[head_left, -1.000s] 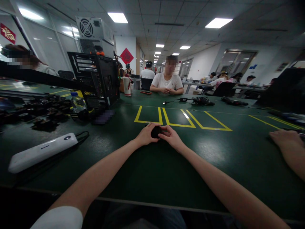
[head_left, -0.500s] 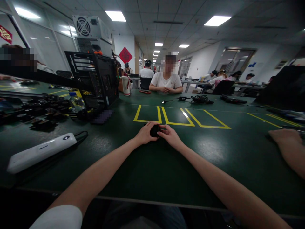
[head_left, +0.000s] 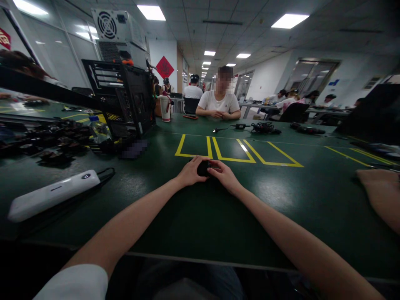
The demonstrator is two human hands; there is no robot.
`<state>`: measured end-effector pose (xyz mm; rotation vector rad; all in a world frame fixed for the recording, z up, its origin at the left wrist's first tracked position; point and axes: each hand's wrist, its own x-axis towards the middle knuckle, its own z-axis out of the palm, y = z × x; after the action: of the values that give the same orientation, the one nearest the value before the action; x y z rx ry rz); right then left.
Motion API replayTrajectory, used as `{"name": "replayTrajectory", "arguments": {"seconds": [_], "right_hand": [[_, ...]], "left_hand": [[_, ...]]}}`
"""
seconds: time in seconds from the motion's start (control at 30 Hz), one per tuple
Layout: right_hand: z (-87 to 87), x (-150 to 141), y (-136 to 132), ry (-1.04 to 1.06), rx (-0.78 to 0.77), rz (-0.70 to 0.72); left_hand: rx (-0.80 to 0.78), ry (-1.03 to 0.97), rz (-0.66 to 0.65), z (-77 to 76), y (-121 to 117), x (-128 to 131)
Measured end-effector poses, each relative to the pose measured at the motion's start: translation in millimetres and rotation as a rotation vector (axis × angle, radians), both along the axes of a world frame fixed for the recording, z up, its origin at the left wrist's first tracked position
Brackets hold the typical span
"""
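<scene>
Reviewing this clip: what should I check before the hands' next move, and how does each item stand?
1. Left hand on the black object: ok, curled around its left side.
2. Right hand on it: ok, fingers at its right side.
3. Object resting on the table: cannot tell.
4. White device apart from both hands: ok.
5. Neighbour's hand apart from the object: ok.

A white cup (head_left: 164, 109) stands near a black computer case (head_left: 140, 98).
</scene>
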<state>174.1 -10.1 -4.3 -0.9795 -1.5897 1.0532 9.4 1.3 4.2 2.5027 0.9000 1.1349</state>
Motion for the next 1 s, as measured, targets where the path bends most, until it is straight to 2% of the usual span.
{"name": "replayTrajectory", "arguments": {"seconds": [0.17,0.43,0.57,0.67,1.0], "right_hand": [[0.8,-0.2,-3.5,0.056,0.005,0.07],[1.1,-0.4,-2.3,0.029,0.031,-0.005],[-0.5,1.2,-0.6,0.03,-0.03,0.053],[0.1,0.8,-2.3,0.079,-0.015,0.096],[0.1,0.1,-0.1,0.037,0.023,0.0]], "left_hand": [[-0.007,0.004,0.01,0.9,-1.1,-0.1],[0.005,0.008,0.008,1.3,-0.8,0.5],[0.001,0.008,0.007,1.8,-1.4,-0.3],[0.001,0.009,0.006,2.2,-1.9,-0.6],[0.006,0.008,0.016,-1.0,2.1,0.8]]}}
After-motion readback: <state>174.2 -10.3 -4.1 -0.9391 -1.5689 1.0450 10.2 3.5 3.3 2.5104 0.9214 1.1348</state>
